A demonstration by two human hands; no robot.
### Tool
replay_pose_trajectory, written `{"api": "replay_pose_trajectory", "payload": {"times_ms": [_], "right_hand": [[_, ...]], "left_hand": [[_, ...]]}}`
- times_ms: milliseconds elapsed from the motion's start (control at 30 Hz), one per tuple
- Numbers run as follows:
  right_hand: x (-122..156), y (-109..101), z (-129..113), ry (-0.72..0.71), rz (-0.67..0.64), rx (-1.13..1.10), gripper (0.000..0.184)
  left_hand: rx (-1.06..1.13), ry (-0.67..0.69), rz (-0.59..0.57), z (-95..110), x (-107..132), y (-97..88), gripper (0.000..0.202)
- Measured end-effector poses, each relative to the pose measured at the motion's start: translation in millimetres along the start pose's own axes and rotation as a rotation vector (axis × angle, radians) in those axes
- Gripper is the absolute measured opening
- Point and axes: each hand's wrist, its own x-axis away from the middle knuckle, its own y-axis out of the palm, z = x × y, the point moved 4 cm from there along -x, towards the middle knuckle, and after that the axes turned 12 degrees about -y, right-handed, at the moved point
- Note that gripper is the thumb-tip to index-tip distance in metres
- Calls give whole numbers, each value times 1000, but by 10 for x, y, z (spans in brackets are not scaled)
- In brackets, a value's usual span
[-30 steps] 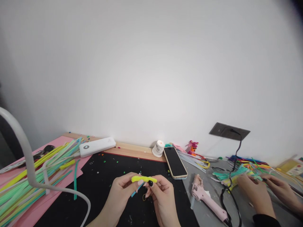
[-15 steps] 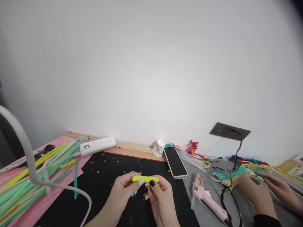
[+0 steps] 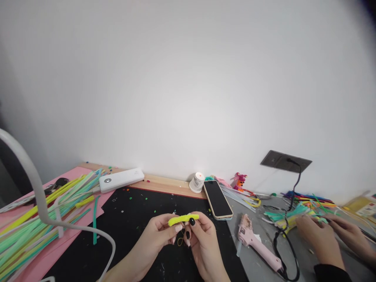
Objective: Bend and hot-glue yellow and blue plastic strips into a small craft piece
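Observation:
A short neon-yellow fuzzy stick [image 3: 182, 219] is pinched between both my hands just above the black mat [image 3: 132, 211]. My left hand [image 3: 160, 235] grips its left end with curled fingers. My right hand [image 3: 201, 239] pinches its right end, thumb with a dark nail on top. A thin loop of yellowish wire hangs below, between the two hands. A pile of green, yellow and white fuzzy sticks [image 3: 38, 223] lies on pink paper at my left.
A phone [image 3: 217, 199], a small white cup [image 3: 196, 182] and a white power bank [image 3: 121, 180] lie near the wall. A pink glue gun [image 3: 255, 243] with a black cord rests on the grey mat. Another person's hands [image 3: 326, 235] handle coloured sticks at right. A white cable [image 3: 38, 203] arcs at left.
The yellow stick has tilted, its right end rising slightly, and both hands shifted a little right. The blue piece under it no longer shows. The other person's hands barely moved.

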Motion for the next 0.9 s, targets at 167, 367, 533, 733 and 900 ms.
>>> {"api": "replay_pose_trajectory", "payload": {"times_ms": [167,367,533,733,900], "right_hand": [[-24,8,-109,16,-154,76,11],[-59,-64,-145,-5,-131,146,11],[-76,-177,-90,-110,66,236,13],[-15,-69,64,-59,66,263,15],[6,-14,115,-67,103,211,14]], "left_hand": [[64,-256,-242,-76,22,21,23],[55,-276,-304,-48,49,33,25],[66,-137,-96,-25,-10,-15,26],[212,-46,30,-109,-104,-43,20],[252,26,91,-109,-112,-57,18]]}}
